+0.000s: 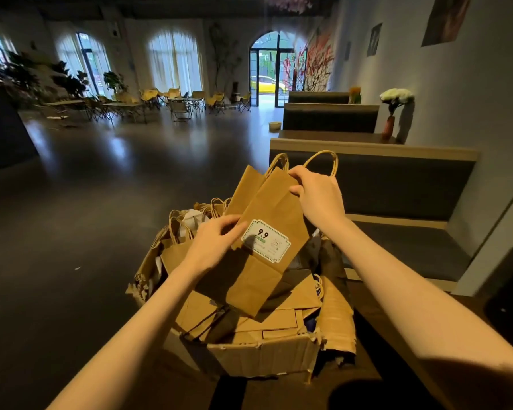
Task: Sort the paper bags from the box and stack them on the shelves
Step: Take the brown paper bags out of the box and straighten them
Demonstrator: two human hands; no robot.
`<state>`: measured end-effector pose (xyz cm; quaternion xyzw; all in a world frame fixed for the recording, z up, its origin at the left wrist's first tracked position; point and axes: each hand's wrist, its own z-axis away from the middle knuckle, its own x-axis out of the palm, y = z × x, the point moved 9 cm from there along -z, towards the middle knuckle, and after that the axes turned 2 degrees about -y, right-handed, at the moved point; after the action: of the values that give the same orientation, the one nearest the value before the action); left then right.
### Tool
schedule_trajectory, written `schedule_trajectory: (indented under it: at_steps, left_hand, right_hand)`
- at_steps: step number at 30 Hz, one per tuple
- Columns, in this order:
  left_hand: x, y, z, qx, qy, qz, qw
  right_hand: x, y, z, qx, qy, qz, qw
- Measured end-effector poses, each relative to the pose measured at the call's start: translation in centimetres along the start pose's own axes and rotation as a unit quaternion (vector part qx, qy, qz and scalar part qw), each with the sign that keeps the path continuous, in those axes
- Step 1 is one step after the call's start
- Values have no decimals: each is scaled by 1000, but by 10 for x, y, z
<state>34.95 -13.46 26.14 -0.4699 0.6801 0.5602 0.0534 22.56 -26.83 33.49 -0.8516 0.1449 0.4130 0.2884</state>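
Observation:
A torn cardboard box (258, 356) stands low in the middle, filled with several flat brown paper bags (187, 253) with twisted handles. Above it I hold up a folded brown paper bag (267, 211) that carries a white "9.9" sticker (265, 244). My left hand (212, 244) pinches its left edge beside the sticker. My right hand (316, 195) grips the top edge near the handles. A second brown bag lies directly behind the held one, its handle showing above.
Booth benches with dark backs (370, 184) run along the right wall. A vase of white flowers (394, 110) stands on a ledge. A dark open floor (101, 187) stretches left toward folding chairs and tables (175, 103). A dark object (507, 297) sits at the right edge.

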Motion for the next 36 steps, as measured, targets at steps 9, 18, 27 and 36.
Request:
schedule_trajectory:
  at_steps: [9, 18, 27, 36]
  left_hand:
    - [-29, -42, 6, -36, 130, 17, 991]
    - [-47, -102, 26, -161, 177, 128, 962]
    - [-48, -135, 33, -216, 189, 133, 949]
    - [-51, -131, 32, -206, 199, 152, 946]
  right_hand:
    - [33, -6, 7, -41, -11, -175, 984]
    - [161, 71, 34, 137, -189, -164, 958]
    - [215, 89, 54, 268, -255, -12, 929]
    - [226, 79, 50, 286, -255, -68, 921]
